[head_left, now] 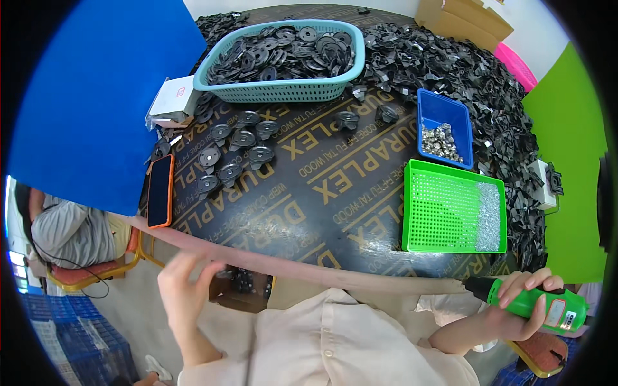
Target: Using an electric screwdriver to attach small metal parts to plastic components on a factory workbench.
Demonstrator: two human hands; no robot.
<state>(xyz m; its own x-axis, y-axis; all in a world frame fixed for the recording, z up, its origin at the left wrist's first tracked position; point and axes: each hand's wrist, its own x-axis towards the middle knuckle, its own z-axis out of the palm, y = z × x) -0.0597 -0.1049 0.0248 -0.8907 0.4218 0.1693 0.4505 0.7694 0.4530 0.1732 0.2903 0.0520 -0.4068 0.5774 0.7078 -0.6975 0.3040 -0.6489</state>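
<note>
- Head view: the right hand [524,302] is wrapped tight around a green electric screwdriver [537,305], held below the near edge of the surface [309,193], over the person's lap, its dark tip pointing left toward the body.
- The left hand [183,289] is raised in front of the chest with the fingers loosely spread and nothing in it; it is blurred, so finer detail cannot be told.
- Nearest the tool on the surface lies a green perforated tray [454,209], with a band of small silvery screws [489,215] along its right side and the rest of it bare.
- Just behind it sits a blue bin [444,125] with a cluster of shiny metal fasteners [441,143] inside.
- On the left of the surface, a group of round black disc parts [232,151] lies in loose rows, apparently finished pieces; two more stand apart near the middle.
- Behind them a teal basket [283,90] is heaped with similar black discs, and a large pile of black bracket-like pieces [450,71] spreads over the back and right.
- Judging by this, only a small batch is laid out while much stock is left, and no piece is under the tool now.
- An orange-cased phone [160,190] lies at the left edge, with a small white box [174,100] behind it.
</note>
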